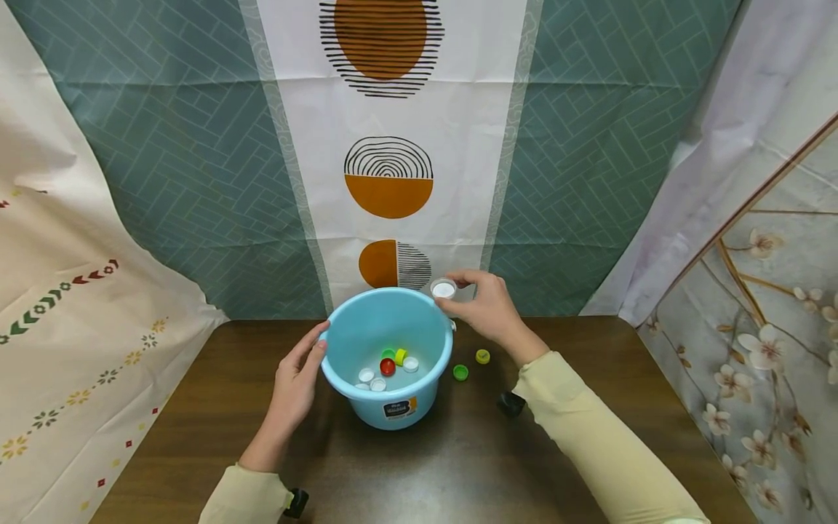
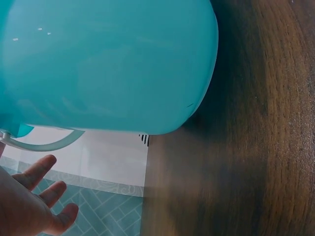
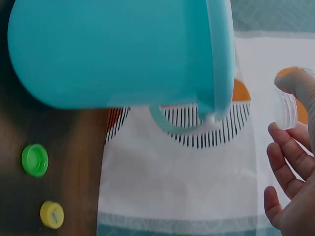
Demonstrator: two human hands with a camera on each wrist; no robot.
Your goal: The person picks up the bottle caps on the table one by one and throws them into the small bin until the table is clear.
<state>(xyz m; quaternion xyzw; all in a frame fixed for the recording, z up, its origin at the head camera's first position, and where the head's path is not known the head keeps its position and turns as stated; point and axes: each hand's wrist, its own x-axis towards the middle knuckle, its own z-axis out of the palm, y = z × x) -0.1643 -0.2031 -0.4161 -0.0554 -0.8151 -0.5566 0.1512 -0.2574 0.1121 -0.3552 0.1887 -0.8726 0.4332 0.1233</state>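
Observation:
My right hand [image 1: 483, 302] pinches a white bottle cap [image 1: 444, 289] between thumb and fingers, just above the right back rim of a light blue bucket [image 1: 393, 416]. In the right wrist view the same white cap [image 3: 285, 109] shows edge-on, its side ridged. My left hand [image 1: 296, 382] holds the bucket's left rim, thumb at the rim; in the left wrist view its other fingers [image 2: 37, 172] are spread beside the bucket wall. Inside the bucket lie several white caps [image 1: 410, 364], a red cap [image 1: 388, 367], a yellow cap [image 1: 401, 356] and a green cap [image 1: 389, 354].
A green cap [image 1: 461, 372] and a yellow cap [image 1: 482, 356] lie on the brown wooden table [image 1: 393, 480] to the right of the bucket. The bucket's handle [image 3: 177, 127] hangs at its back side. A patterned cloth [image 1: 419, 109] hangs behind the table.

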